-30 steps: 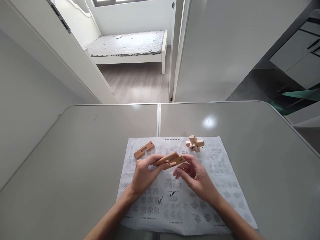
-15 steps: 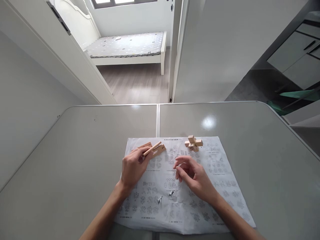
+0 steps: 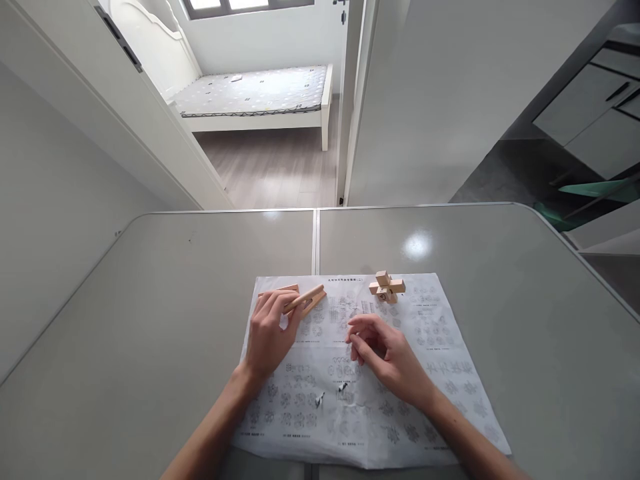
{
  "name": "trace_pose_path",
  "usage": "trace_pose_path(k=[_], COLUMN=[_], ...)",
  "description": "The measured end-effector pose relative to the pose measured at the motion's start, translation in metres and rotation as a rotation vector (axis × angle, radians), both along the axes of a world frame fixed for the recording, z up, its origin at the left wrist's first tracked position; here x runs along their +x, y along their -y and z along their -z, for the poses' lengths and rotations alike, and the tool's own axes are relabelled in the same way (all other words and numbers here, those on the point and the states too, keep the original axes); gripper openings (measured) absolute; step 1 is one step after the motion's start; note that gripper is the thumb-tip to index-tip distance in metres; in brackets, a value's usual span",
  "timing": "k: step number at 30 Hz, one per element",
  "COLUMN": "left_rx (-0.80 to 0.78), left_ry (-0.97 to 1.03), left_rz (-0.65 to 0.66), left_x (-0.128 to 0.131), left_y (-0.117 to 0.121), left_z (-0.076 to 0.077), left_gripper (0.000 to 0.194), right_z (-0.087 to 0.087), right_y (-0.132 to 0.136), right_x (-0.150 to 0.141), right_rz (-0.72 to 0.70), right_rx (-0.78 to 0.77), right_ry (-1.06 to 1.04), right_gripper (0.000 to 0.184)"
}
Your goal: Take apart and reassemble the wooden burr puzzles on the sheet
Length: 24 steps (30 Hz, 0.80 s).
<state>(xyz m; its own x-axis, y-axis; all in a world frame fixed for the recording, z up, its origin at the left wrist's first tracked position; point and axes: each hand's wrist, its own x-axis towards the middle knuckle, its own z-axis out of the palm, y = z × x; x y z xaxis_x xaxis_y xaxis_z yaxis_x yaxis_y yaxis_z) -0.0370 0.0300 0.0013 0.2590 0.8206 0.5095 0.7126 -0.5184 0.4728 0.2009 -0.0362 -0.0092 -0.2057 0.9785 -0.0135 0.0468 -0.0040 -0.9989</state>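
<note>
My left hand [image 3: 273,330] is closed around a round wooden stick [image 3: 306,298] that points up to the right. Its fingers also reach over two flat wooden pieces, a left piece [image 3: 290,288] and a right piece [image 3: 314,305], tilted on the sheet and partly hidden by the hand. My right hand [image 3: 383,350] rests over the printed sheet [image 3: 415,427], fingers loosely curled and slightly apart from the thumb, with nothing visible in it. Just beyond it stands a cross-shaped wooden block puzzle [image 3: 387,287] on the sheet.
Two small dark-and-white scraps, a left scrap [image 3: 320,399] and a right scrap [image 3: 343,387], lie on the sheet. The grey table [image 3: 150,320] has a seam down its middle. Beyond its far edge are a doorway and a bed [image 3: 260,100].
My left hand has turned the two flat wooden pieces, so their numbered faces no longer show clearly. The stick has shifted slightly. My right hand has barely moved; the block puzzle stays put.
</note>
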Motion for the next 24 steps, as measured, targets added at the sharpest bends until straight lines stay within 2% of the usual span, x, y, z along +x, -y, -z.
trace_pose_path(k=[5, 24], left_rx=[0.064, -0.008], left_ry=[-0.108, -0.153], left_rz=[0.075, 0.009], left_x=[0.0089, 0.0086], left_y=[0.0051, 0.0063], left_z=[-0.0022, 0.0010], left_gripper=[0.013, 0.011], right_z=[0.0008, 0.0009], right_y=[0.0012, 0.0012], right_x=[0.0003, 0.0007], right_rz=[-0.012, -0.032], right_rx=[0.002, 0.004], right_ry=[-0.001, 0.036], right_gripper=[0.020, 0.018])
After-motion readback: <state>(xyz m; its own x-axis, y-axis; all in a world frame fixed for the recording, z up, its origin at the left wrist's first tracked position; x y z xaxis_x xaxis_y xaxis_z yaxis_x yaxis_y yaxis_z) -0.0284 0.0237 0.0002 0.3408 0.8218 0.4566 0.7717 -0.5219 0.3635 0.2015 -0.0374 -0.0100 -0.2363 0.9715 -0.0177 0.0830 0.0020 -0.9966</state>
